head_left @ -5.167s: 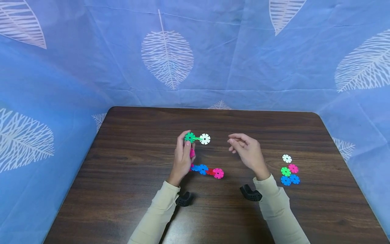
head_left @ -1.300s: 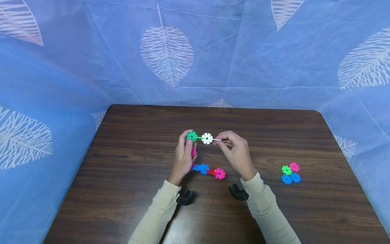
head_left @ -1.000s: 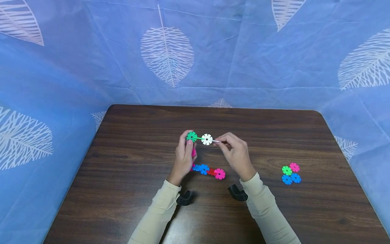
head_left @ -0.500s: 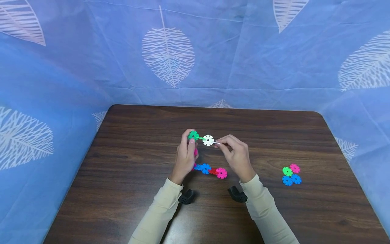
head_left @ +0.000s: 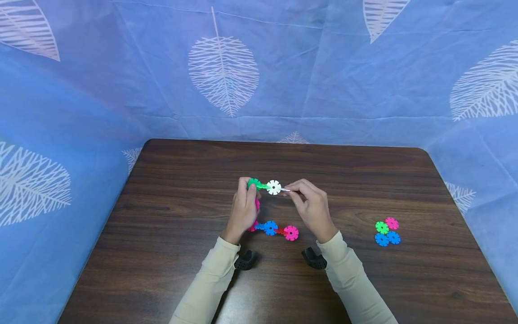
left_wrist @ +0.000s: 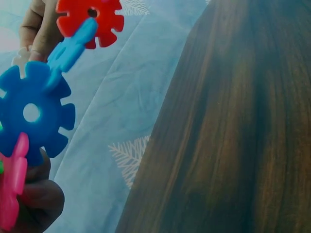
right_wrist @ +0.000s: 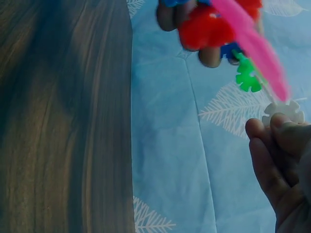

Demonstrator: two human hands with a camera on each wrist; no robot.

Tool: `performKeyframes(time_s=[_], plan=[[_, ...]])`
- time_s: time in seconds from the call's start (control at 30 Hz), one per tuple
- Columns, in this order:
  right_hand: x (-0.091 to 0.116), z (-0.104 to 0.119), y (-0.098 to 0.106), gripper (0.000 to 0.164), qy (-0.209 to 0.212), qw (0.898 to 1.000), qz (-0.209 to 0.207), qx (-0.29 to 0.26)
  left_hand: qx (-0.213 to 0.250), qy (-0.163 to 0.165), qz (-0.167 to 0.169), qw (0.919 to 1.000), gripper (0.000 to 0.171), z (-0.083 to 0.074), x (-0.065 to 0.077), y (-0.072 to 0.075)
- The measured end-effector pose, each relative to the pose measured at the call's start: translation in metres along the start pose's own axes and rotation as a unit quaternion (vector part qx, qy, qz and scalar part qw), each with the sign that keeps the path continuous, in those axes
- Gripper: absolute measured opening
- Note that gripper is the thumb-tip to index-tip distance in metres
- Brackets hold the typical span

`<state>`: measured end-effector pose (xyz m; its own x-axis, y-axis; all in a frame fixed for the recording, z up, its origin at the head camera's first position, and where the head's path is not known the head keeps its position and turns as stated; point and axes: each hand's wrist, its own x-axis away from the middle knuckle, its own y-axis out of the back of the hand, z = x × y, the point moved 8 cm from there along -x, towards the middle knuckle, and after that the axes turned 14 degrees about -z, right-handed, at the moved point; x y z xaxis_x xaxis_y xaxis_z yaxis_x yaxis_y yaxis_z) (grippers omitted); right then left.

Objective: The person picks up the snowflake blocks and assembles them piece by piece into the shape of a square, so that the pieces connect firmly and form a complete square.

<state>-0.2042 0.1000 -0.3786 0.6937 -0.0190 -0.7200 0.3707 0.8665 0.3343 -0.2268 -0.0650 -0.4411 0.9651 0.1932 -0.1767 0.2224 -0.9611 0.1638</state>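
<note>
In the head view my left hand (head_left: 243, 211) grips a chain of slotted plastic snowflake discs, thumb on its green disc (head_left: 255, 182). From there the chain runs right to a white disc (head_left: 273, 187). Its lower arm holds a blue disc (head_left: 270, 227) and ends in a pink disc (head_left: 291, 232). My right hand (head_left: 313, 204) pinches a second white disc (head_left: 285, 189), seen edge-on, against the chain's white disc. Whether their slots interlock I cannot tell. Blue (left_wrist: 53, 124) and red (left_wrist: 109, 22) discs loom close in the left wrist view. My left palm hides part of the chain.
Loose snowflake discs lie grouped at the right of the brown table (head_left: 170, 189): one pink (head_left: 391, 223), one green (head_left: 381, 227) and two blue, such as the nearer blue disc (head_left: 381, 239). A blue leaf-patterned cloth (head_left: 291, 81) hangs behind the table.
The loose white disc has left the group at the right and is in my right hand at the chain's white end. In the last half second my left hand has tilted the chain slightly.
</note>
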Motion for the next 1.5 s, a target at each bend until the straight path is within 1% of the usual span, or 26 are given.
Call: performKeyframes(time_s=[0.2, 0.37, 0.5, 0.63, 0.7, 0.77, 0.83, 0.9, 0.97, 1.07, 1.13, 1.2, 1.3, 1.33, 1.4, 1.5], plan=[[-0.001, 0.004, 0.000, 0.012, 0.013, 1.000, 0.003, 0.016, -0.010, 0.005, 0.005, 0.9999, 0.018, 0.004, 0.001, -0.001], [-0.003, 0.007, 0.002, 0.015, 0.031, 0.999, 0.002, 0.038, -0.030, -0.012, 0.006, 0.9995, 0.017, 0.001, 0.000, -0.002], [-0.004, 0.007, 0.003, 0.014, 0.035, 0.999, 0.006, 0.040, -0.038, -0.021, 0.009, 0.9990, 0.016, 0.000, 0.001, -0.004], [-0.003, 0.007, 0.002, 0.014, 0.045, 0.998, 0.019, 0.040, -0.034, -0.034, 0.008, 0.9988, 0.015, -0.006, 0.001, -0.004], [-0.002, 0.007, 0.003, 0.016, 0.051, 0.998, 0.012, 0.044, -0.038, -0.045, 0.005, 0.9982, 0.015, -0.010, 0.000, -0.005], [-0.002, 0.006, 0.005, 0.016, 0.051, 0.998, -0.001, 0.046, -0.043, -0.049, 0.005, 0.9979, 0.015, -0.014, 0.001, -0.006], [-0.002, 0.005, 0.008, 0.016, 0.048, 0.998, -0.013, 0.045, -0.042, -0.039, 0.006, 0.9983, 0.015, -0.012, 0.002, -0.008], [-0.003, 0.004, 0.009, 0.019, 0.044, 0.998, -0.017, 0.044, -0.038, -0.026, 0.004, 0.9989, 0.015, -0.007, 0.002, -0.008], [-0.004, 0.002, 0.010, 0.024, 0.036, 0.998, -0.013, 0.039, -0.024, -0.014, -0.001, 0.9996, 0.016, -0.003, 0.002, -0.008], [-0.005, -0.004, 0.016, 0.035, 0.012, 1.000, 0.000, 0.025, -0.001, -0.007, -0.005, 1.0000, 0.016, 0.001, 0.001, -0.006], [-0.005, -0.012, 0.024, 0.038, -0.009, 1.000, 0.005, 0.023, 0.016, -0.002, -0.004, 0.9999, 0.017, 0.002, 0.001, -0.005], [-0.005, -0.022, 0.037, 0.038, -0.026, 0.999, 0.002, 0.036, 0.030, 0.005, 0.004, 0.9995, 0.018, 0.002, 0.001, -0.005], [-0.004, -0.043, 0.065, 0.033, -0.045, 0.995, -0.018, 0.092, 0.048, 0.016, 0.016, 0.9986, 0.018, -0.001, 0.002, -0.003], [-0.003, -0.050, 0.077, 0.030, -0.053, 0.992, -0.028, 0.112, 0.049, 0.015, 0.016, 0.9985, 0.018, -0.007, 0.003, -0.001], [0.001, -0.068, 0.103, 0.026, -0.073, 0.982, -0.045, 0.167, 0.045, 0.007, 0.014, 0.9989, 0.017, -0.017, 0.004, 0.003], [0.012, -0.093, 0.143, 0.020, -0.120, 0.961, -0.057, 0.244, 0.027, -0.017, 0.003, 0.9995, 0.016, -0.032, 0.005, 0.010]])
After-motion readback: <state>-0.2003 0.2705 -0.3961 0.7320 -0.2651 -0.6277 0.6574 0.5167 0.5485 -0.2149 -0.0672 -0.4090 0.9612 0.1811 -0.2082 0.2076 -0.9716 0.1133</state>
